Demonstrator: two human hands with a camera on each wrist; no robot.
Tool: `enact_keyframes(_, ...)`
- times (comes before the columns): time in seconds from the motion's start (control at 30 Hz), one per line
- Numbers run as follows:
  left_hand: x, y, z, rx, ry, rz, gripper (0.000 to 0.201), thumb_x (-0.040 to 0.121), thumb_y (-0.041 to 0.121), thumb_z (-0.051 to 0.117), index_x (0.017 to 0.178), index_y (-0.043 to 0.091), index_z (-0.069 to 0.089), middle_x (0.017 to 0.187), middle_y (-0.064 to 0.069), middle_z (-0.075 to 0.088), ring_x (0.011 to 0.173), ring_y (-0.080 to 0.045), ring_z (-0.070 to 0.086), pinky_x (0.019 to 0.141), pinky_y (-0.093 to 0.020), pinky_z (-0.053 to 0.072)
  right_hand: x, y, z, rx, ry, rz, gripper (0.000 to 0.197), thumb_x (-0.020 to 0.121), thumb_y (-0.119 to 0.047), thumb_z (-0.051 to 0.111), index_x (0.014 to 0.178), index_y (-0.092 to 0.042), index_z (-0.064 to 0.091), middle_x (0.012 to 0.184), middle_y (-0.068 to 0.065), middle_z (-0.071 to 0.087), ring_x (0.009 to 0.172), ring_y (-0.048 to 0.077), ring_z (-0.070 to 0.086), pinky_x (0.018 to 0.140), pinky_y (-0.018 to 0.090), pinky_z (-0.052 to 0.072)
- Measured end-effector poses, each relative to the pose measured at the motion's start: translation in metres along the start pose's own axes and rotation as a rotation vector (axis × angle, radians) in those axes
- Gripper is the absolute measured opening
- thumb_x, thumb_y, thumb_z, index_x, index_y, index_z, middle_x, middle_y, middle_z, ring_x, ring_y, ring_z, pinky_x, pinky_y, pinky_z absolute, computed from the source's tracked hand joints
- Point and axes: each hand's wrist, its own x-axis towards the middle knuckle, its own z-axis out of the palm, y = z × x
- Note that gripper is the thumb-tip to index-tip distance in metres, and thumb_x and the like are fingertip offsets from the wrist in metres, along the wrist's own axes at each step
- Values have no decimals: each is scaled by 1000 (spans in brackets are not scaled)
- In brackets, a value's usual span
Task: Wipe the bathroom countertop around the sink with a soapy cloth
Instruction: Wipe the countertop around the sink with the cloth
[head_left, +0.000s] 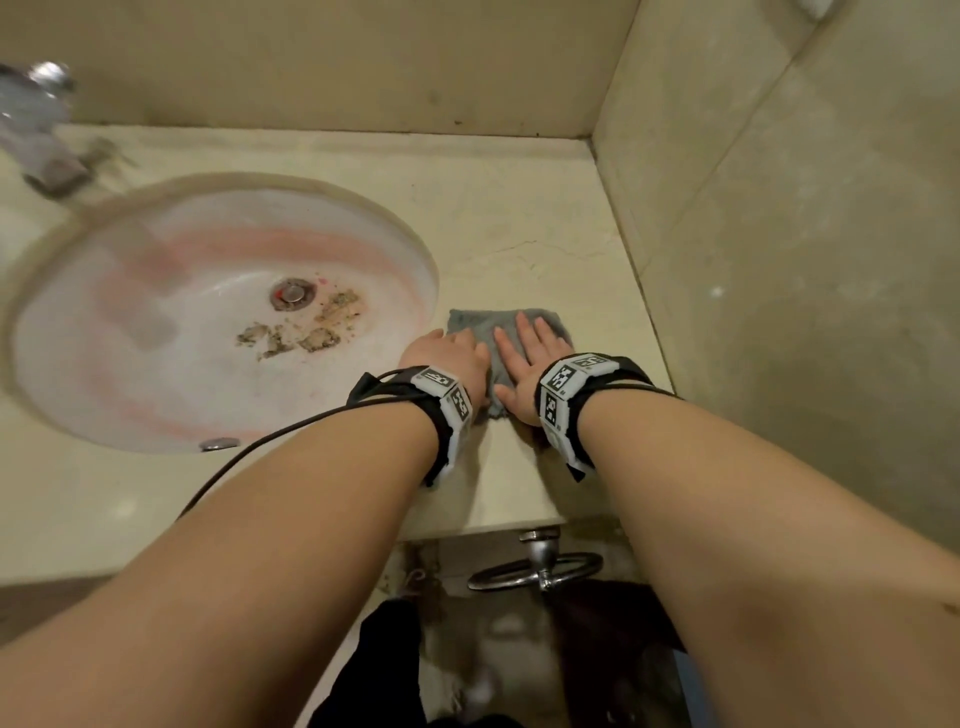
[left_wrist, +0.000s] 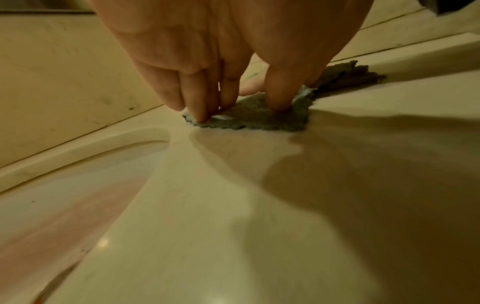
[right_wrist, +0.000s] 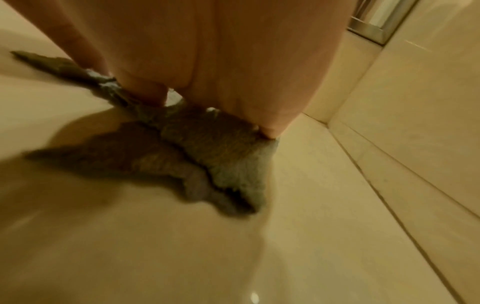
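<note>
Both my hands are down on the cloth (head_left: 488, 332), a small grey rag lying flat on the bench (head_left: 519, 234) just right of the sink (head_left: 415, 249), between the basin and the side wall (head_left: 779, 208). My right hand (head_left: 524, 364) lies spread wide and flat on it, fingers straight and pointing away from me, palm pressing the cloth to the bench. In the right wrist view the cloth (right_wrist: 213, 156) bunches into folds under that hand (right_wrist: 221, 61), with a loose corner trailing toward the camera. My left hand (head_left: 449, 358) sits at the cloth's sink-side edge, touching the right hand at the thumb side. The left wrist view shows its fingertips (left_wrist: 200, 117) bent down onto the cloth (left_wrist: 254, 119), pressing the near corner against the bench (left_wrist: 259, 205); they press on it, not wrapped round it. The sink rim (left_wrist: 78, 148) curves close by on that side. The basin is streaked pink and holds brown crumbs near the drain (head_left: 292, 293). A tap (head_left: 41, 130) stands at the far left, blurred. Below the bench's front edge a metal ring fitting (head_left: 537, 569) sticks out.
</note>
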Motion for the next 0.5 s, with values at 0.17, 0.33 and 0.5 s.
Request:
enact_keyframes(0.17,-19,-17,13,-3,10,-49,68,96,39,41,149,5,16,155,-13,23,145,-24,22,120,-35,9,-2,-30,1,-35,28,-44,74,95,-49,30,151,-21,-11,158,10,-19,147,29,-11,120,39,1)
enact_keyframes(0.33,-10,-31,26,-41,-96,-78,83,96,49,35,150,5,-11,160,-10,-13,149,-22,-8,120,-34,-3,-1,-33,-5,-19,4,-61,75,95,-50,32,151,-22,-9,159,9,-17,148,29,-10,120,39,2)
enact_keyframes(0.5,10,-37,18,-34,-160,-76,85,96,50,35,150,6,-13,159,-11,-15,149,-22,-6,120,-32,-2,10,-31,-12,21,23,-61,74,95,-47,34,151,-23,-8,159,8,-16,148,27,-10,120,38,1)
